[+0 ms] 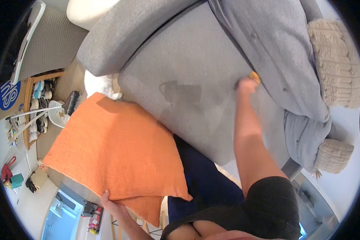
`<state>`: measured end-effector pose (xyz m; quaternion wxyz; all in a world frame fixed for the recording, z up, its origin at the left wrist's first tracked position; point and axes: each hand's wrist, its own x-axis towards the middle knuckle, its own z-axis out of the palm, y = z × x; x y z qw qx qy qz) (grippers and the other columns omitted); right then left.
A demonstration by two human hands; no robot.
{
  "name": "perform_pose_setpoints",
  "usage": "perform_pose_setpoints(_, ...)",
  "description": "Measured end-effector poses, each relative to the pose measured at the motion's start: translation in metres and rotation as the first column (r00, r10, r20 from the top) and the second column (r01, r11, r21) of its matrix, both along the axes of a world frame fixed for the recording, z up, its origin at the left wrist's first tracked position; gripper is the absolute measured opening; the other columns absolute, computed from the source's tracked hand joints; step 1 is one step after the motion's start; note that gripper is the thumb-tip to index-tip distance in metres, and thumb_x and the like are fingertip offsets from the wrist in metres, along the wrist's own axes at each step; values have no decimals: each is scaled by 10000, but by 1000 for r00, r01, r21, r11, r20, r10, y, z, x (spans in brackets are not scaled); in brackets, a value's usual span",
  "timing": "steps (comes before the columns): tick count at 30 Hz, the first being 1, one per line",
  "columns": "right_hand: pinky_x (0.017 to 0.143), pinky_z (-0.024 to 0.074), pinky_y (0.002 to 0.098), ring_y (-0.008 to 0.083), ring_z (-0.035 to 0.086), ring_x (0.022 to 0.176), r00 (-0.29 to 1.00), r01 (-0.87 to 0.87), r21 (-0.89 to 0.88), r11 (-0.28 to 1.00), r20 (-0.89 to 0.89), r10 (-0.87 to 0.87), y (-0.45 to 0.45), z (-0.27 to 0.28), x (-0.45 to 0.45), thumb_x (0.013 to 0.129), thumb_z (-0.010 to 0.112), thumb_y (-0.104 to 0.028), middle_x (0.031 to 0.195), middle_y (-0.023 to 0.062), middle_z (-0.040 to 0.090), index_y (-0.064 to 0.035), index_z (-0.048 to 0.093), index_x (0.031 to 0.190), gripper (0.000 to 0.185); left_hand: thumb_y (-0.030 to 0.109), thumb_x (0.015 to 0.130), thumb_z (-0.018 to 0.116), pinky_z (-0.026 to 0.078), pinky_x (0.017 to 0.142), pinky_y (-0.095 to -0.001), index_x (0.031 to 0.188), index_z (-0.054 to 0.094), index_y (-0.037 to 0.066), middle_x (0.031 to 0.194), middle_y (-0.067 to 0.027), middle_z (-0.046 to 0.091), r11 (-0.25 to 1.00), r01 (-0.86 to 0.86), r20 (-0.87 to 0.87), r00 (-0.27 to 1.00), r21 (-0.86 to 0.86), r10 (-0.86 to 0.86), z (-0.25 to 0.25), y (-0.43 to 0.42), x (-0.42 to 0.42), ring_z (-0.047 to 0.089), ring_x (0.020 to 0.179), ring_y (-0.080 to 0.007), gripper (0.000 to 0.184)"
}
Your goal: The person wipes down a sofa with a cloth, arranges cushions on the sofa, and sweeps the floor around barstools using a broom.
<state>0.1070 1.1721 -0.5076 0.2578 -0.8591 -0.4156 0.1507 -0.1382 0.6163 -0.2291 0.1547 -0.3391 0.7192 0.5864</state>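
My left hand (110,202) grips the lower edge of a large orange cushion (116,144), which hangs at an angle in front of the grey sofa (188,48). A second orange cushion (142,208) shows partly beneath the first. My right arm reaches across the seat, and my right hand (247,85) is closed near the crease below the grey back cushion (268,44). A small yellow-orange thing (255,76) pokes out at its fingers; its kind is unclear. Two darker patches (184,93) mark the seat fabric between my hands.
Knitted beige cushions (336,64) lean at the sofa's right. Something white and furry (98,84) is on the floor by the sofa corner. Further left are a white bin (58,115), a broom head (71,103), a shoe rack (30,112) and a grey chair (54,44).
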Motion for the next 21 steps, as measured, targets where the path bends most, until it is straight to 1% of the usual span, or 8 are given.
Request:
perform_pose_setpoints(2, 818, 452, 377, 262, 595, 924, 942, -127, 260, 957, -272, 199, -7, 29, -115, 835, 485, -84, 1015, 159, 612, 27, 577, 1015, 231, 149, 674, 581, 410, 911, -364, 1138, 463, -74, 1094, -154, 533, 1000, -7, 12, 1000, 7, 6, -1, 13, -4, 524, 1025, -266, 527)
perform_pose_setpoints(3, 855, 435, 390, 289, 575, 981, 838, -521, 158, 839, -90, 538, -6, 25, -154, 844, 465, -128, 1047, 181, 602, 0, 575, 1066, 279, 149, 674, 581, 410, 911, -364, 1138, 463, -74, 1094, -154, 533, 1000, -15, -6, 1000, 21, 15, -2, 20, -8, 524, 1025, -266, 527)
perform_pose_setpoints(7, 873, 436, 407, 337, 581, 982, -116, -992, 84, -95, -302, 946, -28, 71, -285, 781, 515, -34, 997, 189, 625, -27, 629, 1028, 272, 128, 655, 557, 424, 897, -356, 1130, 466, -71, 1077, -151, 540, 999, -15, 30, 999, 28, 14, 1, 36, -18, 539, 996, -264, 522)
perform_pose_setpoints(8, 873, 436, 407, 337, 581, 982, -118, -991, 92, -94, -309, 944, -20, 76, -291, 781, 515, -34, 997, 189, 625, -27, 629, 1028, 272, 123, 650, 548, 430, 894, -353, 1127, 467, -70, 1073, -150, 543, 1000, -6, 32, 999, -7, 7, 4, 35, -20, 545, 986, -264, 521)
perform_pose_setpoints(12, 867, 421, 420, 335, 532, 997, 706, -658, 232, 716, -140, 694, 63, 69, -267, 823, 569, -134, 1117, 185, 559, -21, 580, 1108, 307, 125, 650, 538, 432, 894, -367, 1131, 467, -60, 1077, -149, 542, 999, 7, 33, 999, -47, -6, 9, 19, -24, 545, 988, -270, 520)
perform_pose_setpoints(16, 840, 411, 405, 322, 520, 1016, 574, -807, -100, 583, 101, 812, 75, 30, -251, 858, 479, -198, 1138, 197, 549, -1, 574, 1087, 317, 127, 663, 544, 424, 892, -365, 1121, 475, -59, 1065, -143, 550, 997, -66, 42, 997, 32, 65, 7, 14, -24, 542, 995, -267, 499)
perform_pose_setpoints(20, 781, 427, 387, 263, 584, 824, 259, -803, 392, 449, -451, 855, -73, 31, -302, 834, 451, -151, 903, 162, 626, 25, 611, 962, 270, 130, 672, 553, 419, 900, -356, 1123, 479, -55, 1061, -137, 558, 999, -18, -48, 999, -37, 16, 1, 35, -18, 540, 1003, -258, 493)
perform_pose_setpoints(21, 799, 427, 376, 263, 582, 826, 316, -839, 139, 527, -664, 678, -129, 37, -313, 835, 464, -136, 863, 146, 622, 1, 612, 964, 240, 130, 672, 553, 419, 900, -356, 1123, 479, -55, 1061, -137, 558, 998, -23, -42, 999, -59, 21, 0, 29, -17, 540, 1003, -258, 493)
